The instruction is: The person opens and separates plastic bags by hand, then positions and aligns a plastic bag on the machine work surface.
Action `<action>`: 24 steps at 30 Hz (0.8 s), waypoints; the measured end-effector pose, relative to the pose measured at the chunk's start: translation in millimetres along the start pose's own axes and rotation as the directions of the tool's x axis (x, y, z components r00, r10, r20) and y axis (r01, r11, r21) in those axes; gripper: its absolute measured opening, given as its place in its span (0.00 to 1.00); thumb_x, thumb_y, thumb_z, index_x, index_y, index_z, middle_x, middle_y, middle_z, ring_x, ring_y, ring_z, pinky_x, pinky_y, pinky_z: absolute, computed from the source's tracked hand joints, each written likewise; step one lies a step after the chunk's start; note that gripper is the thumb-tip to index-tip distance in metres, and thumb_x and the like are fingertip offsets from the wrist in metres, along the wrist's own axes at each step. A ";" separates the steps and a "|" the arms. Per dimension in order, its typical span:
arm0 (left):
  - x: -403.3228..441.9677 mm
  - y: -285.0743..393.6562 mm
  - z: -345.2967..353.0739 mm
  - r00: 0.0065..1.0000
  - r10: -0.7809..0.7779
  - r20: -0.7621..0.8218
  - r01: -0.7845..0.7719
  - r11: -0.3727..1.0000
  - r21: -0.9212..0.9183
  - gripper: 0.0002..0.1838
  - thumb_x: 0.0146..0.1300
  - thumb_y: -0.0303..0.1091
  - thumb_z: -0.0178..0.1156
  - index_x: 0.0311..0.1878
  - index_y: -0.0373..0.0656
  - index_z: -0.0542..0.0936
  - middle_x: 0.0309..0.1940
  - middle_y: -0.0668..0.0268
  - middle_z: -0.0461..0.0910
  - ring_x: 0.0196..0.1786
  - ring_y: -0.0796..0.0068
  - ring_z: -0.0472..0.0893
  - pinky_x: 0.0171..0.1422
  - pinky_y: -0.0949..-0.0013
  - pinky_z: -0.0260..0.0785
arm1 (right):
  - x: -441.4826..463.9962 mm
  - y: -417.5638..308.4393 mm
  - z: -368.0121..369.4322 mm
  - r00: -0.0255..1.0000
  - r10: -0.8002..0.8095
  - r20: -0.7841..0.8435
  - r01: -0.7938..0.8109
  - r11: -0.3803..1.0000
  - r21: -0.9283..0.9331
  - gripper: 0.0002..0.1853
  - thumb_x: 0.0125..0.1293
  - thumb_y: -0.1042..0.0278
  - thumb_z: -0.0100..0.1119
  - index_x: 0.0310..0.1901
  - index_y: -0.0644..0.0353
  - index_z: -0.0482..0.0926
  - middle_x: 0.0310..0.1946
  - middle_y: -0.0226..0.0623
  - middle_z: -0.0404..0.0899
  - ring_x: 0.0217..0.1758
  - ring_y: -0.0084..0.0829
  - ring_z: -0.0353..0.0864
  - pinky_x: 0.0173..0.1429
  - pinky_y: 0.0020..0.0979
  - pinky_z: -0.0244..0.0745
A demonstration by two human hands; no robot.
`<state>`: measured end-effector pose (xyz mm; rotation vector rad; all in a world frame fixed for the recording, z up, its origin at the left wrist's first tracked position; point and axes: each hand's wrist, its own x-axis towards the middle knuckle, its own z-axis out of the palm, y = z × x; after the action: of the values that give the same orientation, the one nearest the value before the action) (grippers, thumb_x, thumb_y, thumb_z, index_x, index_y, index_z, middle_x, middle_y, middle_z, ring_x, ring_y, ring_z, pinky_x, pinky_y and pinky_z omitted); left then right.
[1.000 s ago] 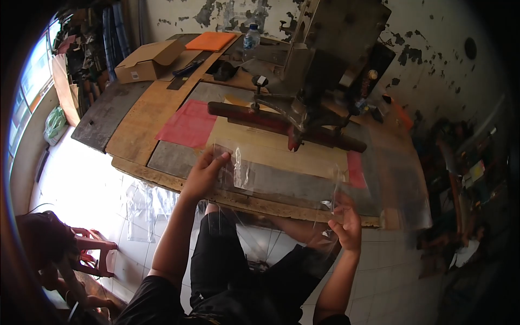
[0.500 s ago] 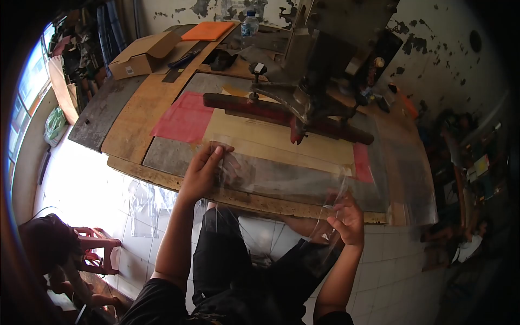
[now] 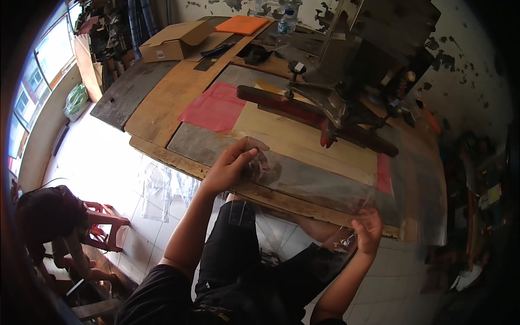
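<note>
A clear plastic sheet [image 3: 303, 219] is stretched between my two hands, over the front edge of the work table and above my lap. My left hand [image 3: 235, 167] pinches its left end with thumb and fingers, just above the table edge. At the right end, my right hand [image 3: 369, 232] holds the sheet with bent fingers, partly seen through the plastic. Beyond the hands, a pale yellow sheet [image 3: 314, 146] with a red piece [image 3: 212, 107] at its left lies on the grey table plate. A dark press bar [image 3: 281, 107] with reddish sides hangs over it.
A machine column [image 3: 374, 49] rises at the back. A cardboard box [image 3: 176, 42], an orange folder [image 3: 242, 25] and a water bottle [image 3: 286, 24] stand at the far left. Clear plastic [image 3: 157, 189] hangs below the table edge. Another person [image 3: 51, 222] is low at left, near a red stool [image 3: 108, 225].
The camera view has turned, so the table appears shifted right and more tilted. Both hands still hold the plastic sheet, and the left hand has come slightly back toward my body.
</note>
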<state>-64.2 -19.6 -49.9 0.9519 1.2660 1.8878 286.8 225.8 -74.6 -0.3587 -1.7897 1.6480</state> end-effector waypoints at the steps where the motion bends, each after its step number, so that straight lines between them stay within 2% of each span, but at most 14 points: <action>1: 0.2 -0.4 -2.8 1.000 0.002 -0.004 -0.002 1.000 0.001 0.17 0.87 0.39 0.52 0.63 0.36 0.80 0.41 0.62 0.87 0.35 0.79 0.82 0.42 0.72 0.76 | 1.0 0.9 -0.1 1.000 -0.013 0.000 0.013 1.000 0.017 0.24 0.63 0.81 0.66 0.62 0.66 0.79 0.68 0.45 0.79 0.70 0.43 0.82 0.74 0.42 0.75; 2: 1.0 -1.7 -6.0 1.000 0.000 0.016 -0.001 0.999 0.043 0.17 0.86 0.39 0.53 0.64 0.35 0.79 0.43 0.62 0.88 0.40 0.77 0.85 0.45 0.71 0.78 | 1.6 1.3 -0.9 1.000 -0.026 -0.002 0.026 0.999 0.034 0.21 0.64 0.82 0.66 0.59 0.66 0.79 0.69 0.47 0.77 0.70 0.45 0.81 0.74 0.48 0.78; 3: 1.2 -2.7 -7.7 0.999 -0.002 0.036 -0.001 0.996 0.085 0.18 0.85 0.39 0.54 0.65 0.34 0.78 0.45 0.61 0.88 0.46 0.76 0.87 0.48 0.69 0.79 | 1.2 3.1 -3.1 1.000 -0.025 0.001 0.025 0.999 0.033 0.21 0.64 0.82 0.66 0.59 0.66 0.79 0.69 0.47 0.77 0.70 0.45 0.81 0.74 0.48 0.78; 4: 1.1 -2.7 -6.5 0.999 -0.002 0.034 -0.001 0.997 0.083 0.18 0.85 0.39 0.54 0.65 0.34 0.78 0.45 0.61 0.88 0.46 0.76 0.87 0.48 0.69 0.79 | 1.0 4.3 -4.0 1.000 -0.016 -0.008 0.016 0.999 0.038 0.21 0.64 0.83 0.66 0.59 0.66 0.79 0.69 0.47 0.77 0.70 0.45 0.81 0.74 0.47 0.79; 6: 1.2 -2.6 -3.2 1.000 0.012 -0.025 -0.009 0.993 0.114 0.15 0.86 0.36 0.55 0.62 0.35 0.81 0.40 0.63 0.90 0.38 0.80 0.84 0.45 0.73 0.76 | -0.1 5.3 -5.4 1.000 -0.006 -0.017 0.006 0.999 0.041 0.22 0.64 0.83 0.66 0.60 0.66 0.79 0.69 0.47 0.77 0.69 0.44 0.81 0.73 0.46 0.79; 7: 1.5 -3.8 -4.2 1.000 0.012 -0.026 -0.009 0.994 0.113 0.15 0.86 0.36 0.55 0.62 0.35 0.81 0.40 0.63 0.90 0.38 0.80 0.84 0.45 0.73 0.76 | 0.1 1.8 -2.4 1.000 0.017 -0.025 -0.016 0.998 0.066 0.22 0.64 0.83 0.67 0.61 0.66 0.78 0.69 0.47 0.76 0.69 0.44 0.81 0.73 0.45 0.80; 9: 3.1 -6.7 -6.8 0.992 0.120 -0.026 -0.109 0.960 0.257 0.16 0.85 0.36 0.56 0.62 0.34 0.83 0.40 0.63 0.91 0.44 0.80 0.86 0.51 0.73 0.77 | 0.4 -1.5 -0.3 0.999 0.041 -0.032 -0.038 0.995 0.091 0.23 0.64 0.83 0.67 0.61 0.66 0.78 0.69 0.47 0.76 0.69 0.43 0.81 0.72 0.44 0.80; 16: 0.8 3.7 0.7 0.999 -0.018 -0.041 0.023 0.994 0.109 0.18 0.85 0.37 0.58 0.66 0.33 0.79 0.43 0.62 0.91 0.45 0.81 0.86 0.50 0.74 0.78 | 4.3 -0.2 2.1 1.000 -0.013 -0.025 0.014 0.998 0.057 0.26 0.65 0.82 0.68 0.65 0.66 0.77 0.70 0.48 0.75 0.69 0.44 0.81 0.68 0.38 0.82; 18: 4.9 2.3 6.2 0.988 0.035 -0.151 -0.015 0.991 0.137 0.20 0.84 0.37 0.60 0.71 0.36 0.76 0.43 0.63 0.91 0.44 0.79 0.86 0.50 0.73 0.78 | 4.9 1.2 0.2 0.998 -0.046 -0.039 0.047 0.999 0.025 0.27 0.65 0.83 0.68 0.66 0.66 0.77 0.71 0.47 0.75 0.70 0.44 0.81 0.68 0.37 0.82; 19: 5.3 -0.7 1.9 0.989 0.038 -0.142 -0.015 0.986 0.165 0.23 0.83 0.35 0.62 0.75 0.38 0.73 0.49 0.61 0.89 0.49 0.77 0.87 0.52 0.72 0.79 | 3.3 1.4 -1.0 1.000 -0.013 -0.020 0.015 0.998 0.063 0.27 0.66 0.83 0.68 0.67 0.66 0.77 0.72 0.47 0.75 0.70 0.43 0.81 0.69 0.39 0.81; 20: 5.5 -4.1 2.3 0.992 0.035 -0.124 -0.015 0.987 0.158 0.23 0.83 0.35 0.62 0.75 0.38 0.73 0.49 0.61 0.89 0.49 0.77 0.87 0.52 0.72 0.79 | 3.0 0.1 -1.1 1.000 0.014 0.001 -0.014 0.995 0.103 0.27 0.67 0.84 0.67 0.68 0.66 0.77 0.72 0.47 0.75 0.71 0.43 0.81 0.70 0.40 0.80; 22: 5.3 -6.1 4.9 0.943 0.243 -0.227 -0.191 0.954 0.230 0.23 0.80 0.33 0.65 0.74 0.40 0.75 0.58 0.57 0.87 0.57 0.78 0.86 0.58 0.72 0.78 | 2.6 -1.5 0.9 1.000 0.018 -0.002 -0.018 0.993 0.117 0.26 0.68 0.84 0.67 0.68 0.66 0.77 0.72 0.45 0.75 0.71 0.41 0.81 0.72 0.39 0.78; 23: 3.8 -1.1 8.2 0.927 0.224 -0.301 -0.137 0.949 0.283 0.26 0.74 0.30 0.69 0.72 0.40 0.77 0.65 0.56 0.81 0.62 0.70 0.84 0.62 0.66 0.77 | 2.8 -0.2 2.0 0.999 0.031 -0.013 -0.030 0.996 0.084 0.26 0.68 0.84 0.67 0.67 0.66 0.77 0.72 0.44 0.76 0.71 0.41 0.81 0.72 0.39 0.78; 24: 2.6 0.8 8.4 0.930 0.228 -0.287 -0.145 0.948 0.282 0.26 0.74 0.30 0.69 0.72 0.40 0.77 0.65 0.56 0.81 0.62 0.70 0.84 0.62 0.66 0.77 | 3.5 -0.2 3.0 0.999 0.042 -0.025 -0.040 0.998 0.052 0.25 0.68 0.84 0.67 0.67 0.66 0.78 0.72 0.43 0.76 0.71 0.40 0.81 0.72 0.38 0.77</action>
<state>-58.5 -13.8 -46.4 0.9538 1.6958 2.1252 282.4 225.6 -73.4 -0.3948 -1.7281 1.7064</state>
